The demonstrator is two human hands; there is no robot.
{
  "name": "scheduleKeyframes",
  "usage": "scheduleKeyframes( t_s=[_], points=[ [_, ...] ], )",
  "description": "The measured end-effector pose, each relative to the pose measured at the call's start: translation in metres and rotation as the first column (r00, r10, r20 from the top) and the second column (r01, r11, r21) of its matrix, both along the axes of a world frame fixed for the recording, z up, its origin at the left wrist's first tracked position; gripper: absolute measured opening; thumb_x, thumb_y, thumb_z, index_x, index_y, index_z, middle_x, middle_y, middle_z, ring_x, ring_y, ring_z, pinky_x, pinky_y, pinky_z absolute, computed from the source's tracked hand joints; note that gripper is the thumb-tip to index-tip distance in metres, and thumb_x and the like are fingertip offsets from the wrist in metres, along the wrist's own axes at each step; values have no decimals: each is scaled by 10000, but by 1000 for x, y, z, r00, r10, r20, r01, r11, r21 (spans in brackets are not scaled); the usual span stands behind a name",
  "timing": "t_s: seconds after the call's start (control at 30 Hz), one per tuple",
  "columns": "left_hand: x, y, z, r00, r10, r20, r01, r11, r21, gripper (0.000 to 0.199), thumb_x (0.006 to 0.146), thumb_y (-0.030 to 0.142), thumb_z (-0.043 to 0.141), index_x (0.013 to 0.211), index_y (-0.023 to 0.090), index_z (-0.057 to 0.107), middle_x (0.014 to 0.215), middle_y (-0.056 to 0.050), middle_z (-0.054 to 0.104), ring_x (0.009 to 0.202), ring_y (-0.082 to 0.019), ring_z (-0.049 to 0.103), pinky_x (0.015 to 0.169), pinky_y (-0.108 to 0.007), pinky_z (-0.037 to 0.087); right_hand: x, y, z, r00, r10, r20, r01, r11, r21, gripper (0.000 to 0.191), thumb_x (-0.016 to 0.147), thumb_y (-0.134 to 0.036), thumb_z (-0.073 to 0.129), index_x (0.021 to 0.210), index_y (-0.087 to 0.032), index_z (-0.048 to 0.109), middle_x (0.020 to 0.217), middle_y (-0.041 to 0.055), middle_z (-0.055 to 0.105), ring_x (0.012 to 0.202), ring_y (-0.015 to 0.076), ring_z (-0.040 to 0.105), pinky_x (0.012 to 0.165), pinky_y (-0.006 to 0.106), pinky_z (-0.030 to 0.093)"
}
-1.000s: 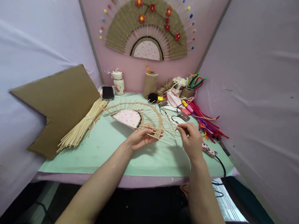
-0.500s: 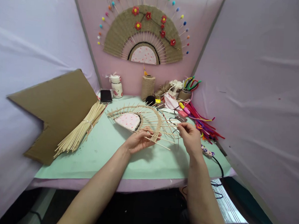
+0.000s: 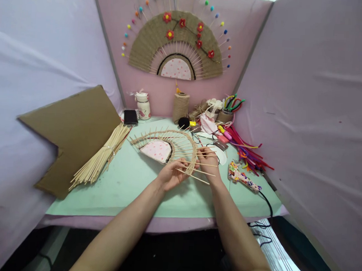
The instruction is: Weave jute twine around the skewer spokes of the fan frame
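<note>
A half-round fan frame of thin wooden sticks [image 3: 156, 150] is tilted above the table, its centre covered with pink-dotted white cloth edged in black. A band of brown twine [image 3: 194, 152] runs in an arc through the sticks. My left hand [image 3: 173, 174] is closed around the lower sticks near the band's end. At the band's right side, my right hand [image 3: 209, 161] has its fingers pinched among the sticks, close against the twine. Whether the fingertips grip twine or a stick is partly hidden.
A bundle of sticks [image 3: 101, 157] leans on folded cardboard [image 3: 73, 133] at left. A glue gun [image 3: 242, 178] with a black cord lies at right. Behind stand a twine spool [image 3: 180, 107], a bottle [image 3: 143, 106] and pipe cleaners [image 3: 247, 147]. A finished fan [image 3: 187, 25] hangs on the wall.
My right hand has moved left from the stick tips to the twine band, uncovering the glue gun. My left hand keeps its hold on the fan frame. The view has shifted slightly.
</note>
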State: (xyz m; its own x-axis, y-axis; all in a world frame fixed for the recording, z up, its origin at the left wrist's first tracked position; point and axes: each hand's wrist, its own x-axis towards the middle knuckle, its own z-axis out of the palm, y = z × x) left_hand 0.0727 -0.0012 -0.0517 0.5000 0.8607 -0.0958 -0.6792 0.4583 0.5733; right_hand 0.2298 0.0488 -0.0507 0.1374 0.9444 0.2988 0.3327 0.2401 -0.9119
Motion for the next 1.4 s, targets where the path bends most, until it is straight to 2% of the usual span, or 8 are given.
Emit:
scheduleKeyframes(
  t_s=[0.2, 0.33, 0.43, 0.67, 0.87, 1.17, 1.3, 1.4],
  points=[
    [12, -7, 1, 995, 81, 61, -76, 994, -81, 450, 745, 56, 496, 1190, 112, 536, 1059, -157, 705, 817, -191, 713, 677, -242, 552, -1, 0, -12, 993, 31, -116, -37, 998, -48, 212, 719, -385, 545, 743, -184, 607, 731, 55, 674, 646, 172, 598, 656, 307, 463],
    [12, -14, 3, 993, 76, 85, -67, 992, -106, 423, 866, 174, 504, 1286, 132, 487, 1075, -173, 699, 786, -186, 708, 696, -256, 547, 0, -5, -12, 994, 55, -98, -57, 998, -17, 234, 752, -399, 561, 772, -178, 635, 770, 63, 690, 696, 179, 612, 699, 317, 467],
    [10, -17, 1, 993, 62, 98, -51, 993, -104, 502, 835, 105, 503, 1330, 165, 448, 1136, -164, 681, 775, -169, 700, 704, -264, 539, 3, -10, -9, 998, 38, -56, -36, 999, 35, 263, 764, -429, 570, 762, -176, 642, 773, 68, 696, 725, 193, 616, 738, 332, 457],
    [6, -21, -3, 995, 57, 80, -49, 994, -94, 489, 769, 33, 516, 1232, 188, 520, 1100, -112, 690, 756, -157, 687, 688, -272, 528, 16, -22, -1, 996, -75, 39, 74, 997, 14, 353, 750, -523, 618, 737, -171, 651, 691, 46, 669, 628, 174, 565, 632, 291, 417],
    [5, -22, -6, 996, 61, 70, -56, 995, -78, 463, 747, 28, 529, 1180, 192, 545, 1084, -99, 684, 735, -149, 667, 666, -274, 515, 30, -31, 6, 973, -198, 118, 186, 977, 100, 387, 734, -539, 664, 603, -189, 563, 498, -46, 462, 502, 116, 382, 523, 260, 319],
    [3, -22, -4, 994, 88, 62, -81, 992, -100, 464, 715, 18, 508, 1142, 194, 548, 1038, -99, 677, 700, -131, 634, 617, -245, 479, 63, -35, 21, 947, -2, 320, -107, 941, 321, 198, 902, -353, 518, 877, -204, 646, 848, 56, 653, 776, 188, 582, 722, 311, 436],
    [3, -23, -5, 995, 80, 52, -74, 992, -99, 437, 715, 28, 508, 1117, 192, 555, 1034, -96, 679, 693, -127, 631, 617, -243, 479, 66, -34, 28, 943, -62, 328, -62, 933, 356, 209, 888, -385, 544, 843, -213, 654, 822, 56, 651, 733, 188, 572, 705, 318, 440],
    [3, -24, -5, 996, 77, 40, -73, 991, -108, 444, 712, 33, 507, 1124, 194, 553, 1047, -94, 679, 695, -127, 634, 624, -250, 482, 65, -28, 28, 958, -93, 270, 8, 954, 300, 234, 844, -422, 588, 796, -202, 650, 773, 48, 653, 663, 176, 552, 661, 314, 436]
  ],
)
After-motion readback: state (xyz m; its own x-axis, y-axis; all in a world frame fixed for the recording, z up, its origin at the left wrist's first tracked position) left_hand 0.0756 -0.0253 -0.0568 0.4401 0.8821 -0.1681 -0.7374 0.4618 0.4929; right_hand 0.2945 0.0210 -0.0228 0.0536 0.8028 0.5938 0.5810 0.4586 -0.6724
